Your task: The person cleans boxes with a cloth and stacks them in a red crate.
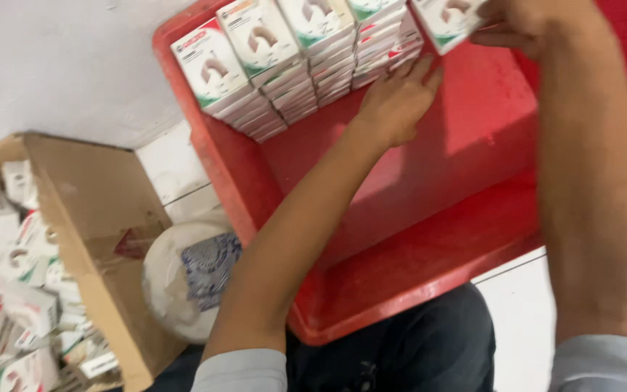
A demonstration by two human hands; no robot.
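At near left, a cardboard carton (103, 239) holds loose white boxes. Farther in, the left hand (397, 101) lies open, fingers flat against the stacked boxes (299, 65) in the red crate (429, 218). Should that support slip, the rows could topple. At far right, the right hand (527, 25) pinches one small box (448, 20) just beside the stack.

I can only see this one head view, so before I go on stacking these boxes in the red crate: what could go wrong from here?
1. The stacked boxes lean at a slant in the red crate; only the left hand braces them, so they might slide if it lifts.
2. The right hand pinches one small box by its edge at the frame's top; it could slip.
3. The crate seems to rest tilted on the lap and may shift.
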